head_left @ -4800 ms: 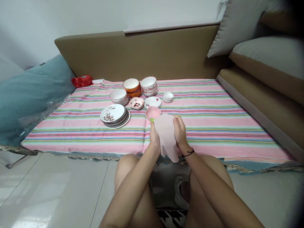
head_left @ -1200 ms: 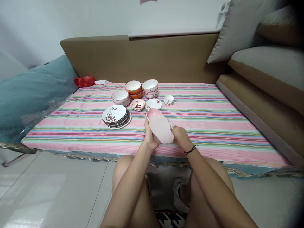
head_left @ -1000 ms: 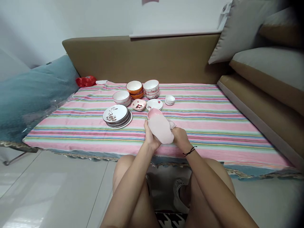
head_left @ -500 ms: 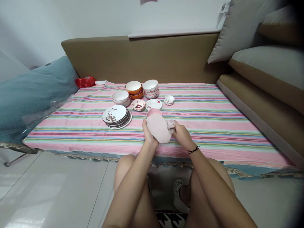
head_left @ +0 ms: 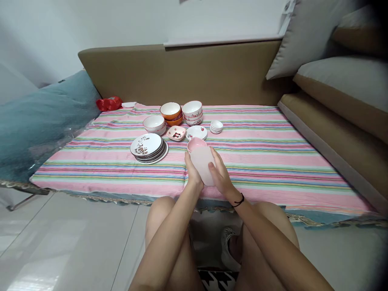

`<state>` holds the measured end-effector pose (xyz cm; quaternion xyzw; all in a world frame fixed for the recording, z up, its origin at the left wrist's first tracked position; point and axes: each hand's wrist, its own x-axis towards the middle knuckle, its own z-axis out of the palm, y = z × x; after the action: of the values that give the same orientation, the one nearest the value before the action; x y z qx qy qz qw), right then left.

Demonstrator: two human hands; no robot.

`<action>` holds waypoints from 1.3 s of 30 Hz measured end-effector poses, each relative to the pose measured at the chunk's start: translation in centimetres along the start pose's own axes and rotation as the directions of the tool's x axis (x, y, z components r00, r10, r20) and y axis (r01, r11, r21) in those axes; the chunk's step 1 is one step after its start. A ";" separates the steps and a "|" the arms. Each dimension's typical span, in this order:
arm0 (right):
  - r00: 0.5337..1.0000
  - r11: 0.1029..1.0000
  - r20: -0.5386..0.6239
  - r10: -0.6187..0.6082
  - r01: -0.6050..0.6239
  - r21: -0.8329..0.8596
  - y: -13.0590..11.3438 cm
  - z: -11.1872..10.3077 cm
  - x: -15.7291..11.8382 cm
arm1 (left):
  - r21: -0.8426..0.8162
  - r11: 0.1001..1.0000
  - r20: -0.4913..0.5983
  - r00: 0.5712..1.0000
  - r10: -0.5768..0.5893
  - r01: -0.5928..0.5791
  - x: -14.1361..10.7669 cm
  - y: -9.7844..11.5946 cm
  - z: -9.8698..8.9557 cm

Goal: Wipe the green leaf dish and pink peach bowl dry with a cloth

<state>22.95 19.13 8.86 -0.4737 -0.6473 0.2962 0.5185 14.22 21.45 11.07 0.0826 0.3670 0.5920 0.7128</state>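
Both my hands hold a pale pink cloth (head_left: 202,163), which looks folded into a flat, rounded pad; whether anything lies inside it is hidden. My left hand (head_left: 194,171) grips its left side from below. On the right edge lies my right hand (head_left: 221,173), thumb on top and fingers along the far side. Just beyond the cloth is a pink bowl (head_left: 196,143), partly covered from sight. Behind that sit white oval plates (head_left: 196,132) with red flowers and a small square dish (head_left: 176,133) with a dark red figure.
A stack of flowered plates (head_left: 146,145) stands left. Farther back are white bowls (head_left: 154,123), orange bowls (head_left: 170,110) and taller stacked bowls (head_left: 192,109). Small white dishes (head_left: 216,126) stand right. A red bundle (head_left: 109,103) lies far left; cushions (head_left: 342,89) are piled right on the striped cover (head_left: 273,161).
My right hand has moved from pinching a bunched end of the cloth to lying over its right edge. The cloth looks narrower and flatter, and the bunched end is out of sight.
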 end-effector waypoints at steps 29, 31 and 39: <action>0.989 0.999 -0.146 0.021 -0.018 0.028 0.5 0.9 0.2 | 0.009 0.993 -0.024 0.993 0.115 -0.115 -0.3 -0.5 -0.1; 0.988 0.999 -0.151 0.028 -0.023 0.031 0.4 0.8 0.1 | 0.014 0.992 -0.021 0.992 0.124 -0.123 -0.4 -0.5 -0.1; 0.985 0.998 -0.170 -0.027 0.016 -0.063 0.7 1.0 -0.2 | 0.028 0.989 -0.004 0.989 0.147 -0.146 -0.2 -0.4 0.0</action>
<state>22.16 19.32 7.92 -0.5061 -0.6144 0.2289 0.5603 14.53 21.09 10.91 0.1175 0.3702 0.6378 0.6651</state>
